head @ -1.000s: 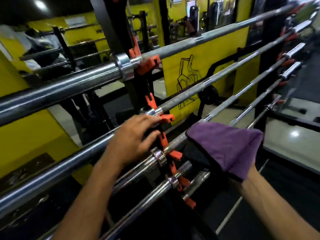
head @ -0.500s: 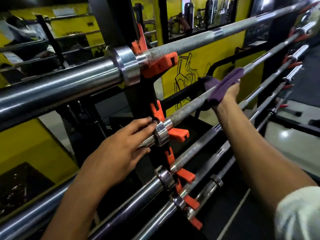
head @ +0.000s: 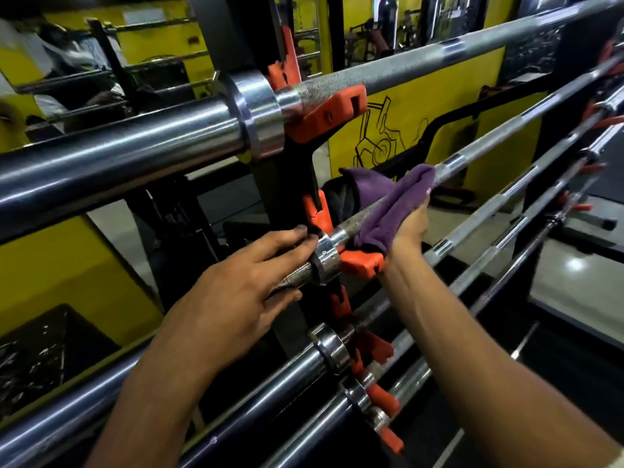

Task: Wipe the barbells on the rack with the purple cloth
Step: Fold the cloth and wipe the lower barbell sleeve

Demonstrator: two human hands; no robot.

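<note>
Your right hand wraps the soft purple cloth around the stiff, heavy steel barbell at centre frame; your left hand fingers grip its slippery sleeve.

You are standing in a gym. Right in front of you a black steel rack with orange plastic cradles carries several chrome barbells stacked one above another, their knurled shafts running off to the far right. Behind the rack the walls are painted bright yellow, one bearing a black line drawing. At the far top, through an opening, you can see weight machines with dark frames. To the far left more bars hang on another stand, and the floor at the right is smooth and glossy.
</note>
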